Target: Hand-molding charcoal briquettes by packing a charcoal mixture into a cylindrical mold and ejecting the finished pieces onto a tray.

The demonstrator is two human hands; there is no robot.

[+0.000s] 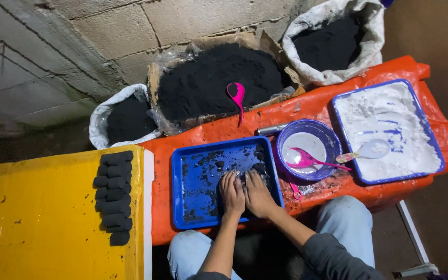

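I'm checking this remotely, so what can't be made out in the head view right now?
- Anything pressed under the left hand and right hand in the blue tray: both hands cover it.
- Metal tube: its far end is hidden behind the purple bowl.
- Bottom of the bowl: clouded by white liquid.

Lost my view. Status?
Left hand and right hand press black clumpy mixture in blue rectangular plastic tray. Nothing in the way.
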